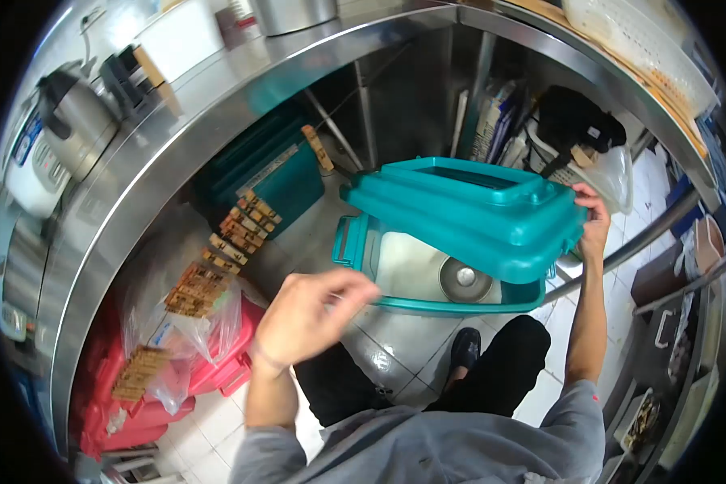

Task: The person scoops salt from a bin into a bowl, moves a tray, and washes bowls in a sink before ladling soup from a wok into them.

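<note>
A teal lid [476, 211] lies tilted over a teal-rimmed bin [460, 306] on the floor, raised at its near side. My right hand [593, 222] grips the lid's right end, fingers on its edge. In the bin, white contents [407, 262] and a round metal bowl [465, 279] show through the gap; the rest is hidden beneath the lid. My left hand [310, 315] hovers near the bin's front left corner, thumb stretched out and the other fingers curled, partly hidden. What it holds, if anything, cannot be made out.
Overhead, a steel counter edge [177, 133] curves round. Clothespins [238, 234] hang at the left, above plastic bags and red containers [129, 419]. Another teal bin [298, 189] stands behind. A metal bar [653, 238] and shelves flank the right. My legs are below.
</note>
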A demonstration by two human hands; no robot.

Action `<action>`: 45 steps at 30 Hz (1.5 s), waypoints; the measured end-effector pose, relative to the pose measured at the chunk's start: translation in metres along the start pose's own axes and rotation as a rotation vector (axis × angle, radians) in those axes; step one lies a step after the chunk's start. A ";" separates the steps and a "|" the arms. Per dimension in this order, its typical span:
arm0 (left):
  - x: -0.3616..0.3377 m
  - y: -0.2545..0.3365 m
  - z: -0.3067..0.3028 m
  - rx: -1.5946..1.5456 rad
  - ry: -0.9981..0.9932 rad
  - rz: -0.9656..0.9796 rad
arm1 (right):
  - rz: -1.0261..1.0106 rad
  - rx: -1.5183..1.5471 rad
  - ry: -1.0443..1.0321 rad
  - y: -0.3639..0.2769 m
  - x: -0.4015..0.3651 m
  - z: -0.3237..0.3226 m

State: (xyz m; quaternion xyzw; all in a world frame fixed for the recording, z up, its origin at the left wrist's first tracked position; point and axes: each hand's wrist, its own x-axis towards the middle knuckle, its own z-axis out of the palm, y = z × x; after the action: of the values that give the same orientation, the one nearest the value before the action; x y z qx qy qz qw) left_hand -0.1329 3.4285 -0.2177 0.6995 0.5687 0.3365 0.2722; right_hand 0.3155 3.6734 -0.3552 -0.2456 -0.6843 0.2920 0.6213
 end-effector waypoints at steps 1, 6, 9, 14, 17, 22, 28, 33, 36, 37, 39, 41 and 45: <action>0.008 -0.047 0.018 0.021 0.176 -0.065 | 0.075 0.106 0.013 0.011 -0.017 -0.012; 0.129 -0.237 0.059 -0.413 0.440 -0.380 | 0.195 0.116 -0.032 0.023 -0.047 -0.020; 0.195 -0.221 0.053 -0.453 0.158 -0.502 | 0.283 0.064 0.070 0.034 -0.060 -0.017; 0.175 -0.190 0.057 -0.090 0.109 -0.293 | 0.689 0.167 0.137 0.041 -0.083 -0.023; 0.094 -0.159 0.067 0.060 0.464 -0.159 | 0.771 0.040 0.083 0.037 -0.069 0.003; 0.030 -0.163 0.108 0.239 0.454 -0.217 | 0.664 -0.453 -0.207 0.071 -0.003 0.044; 0.025 -0.179 0.098 -0.104 0.382 -0.367 | 0.716 -0.492 -0.257 0.083 0.002 0.034; 0.060 -0.289 0.113 -0.239 0.666 -0.360 | 0.789 -0.500 -0.143 0.101 -0.011 0.038; 0.097 -0.381 0.109 -0.432 0.609 -0.576 | 0.763 -0.541 -0.028 0.103 -0.025 0.020; 0.121 -0.396 0.108 -0.472 0.510 -0.533 | 0.789 -0.548 0.017 0.106 -0.042 0.006; 0.178 -0.424 0.121 -0.452 0.381 -0.347 | 0.884 -0.485 0.061 0.093 -0.080 -0.012; 0.229 -0.436 0.134 -0.291 0.305 -0.188 | 1.010 -0.289 0.082 0.059 -0.092 -0.009; 0.278 -0.423 0.148 -0.237 0.074 -0.216 | 1.055 -0.228 0.013 0.011 -0.088 0.009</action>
State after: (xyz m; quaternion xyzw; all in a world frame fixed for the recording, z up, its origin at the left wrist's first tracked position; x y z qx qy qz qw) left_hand -0.2413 3.7880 -0.5879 0.5846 0.6064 0.3954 0.3664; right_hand 0.3156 3.6187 -0.4254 -0.6235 -0.4916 0.4868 0.3641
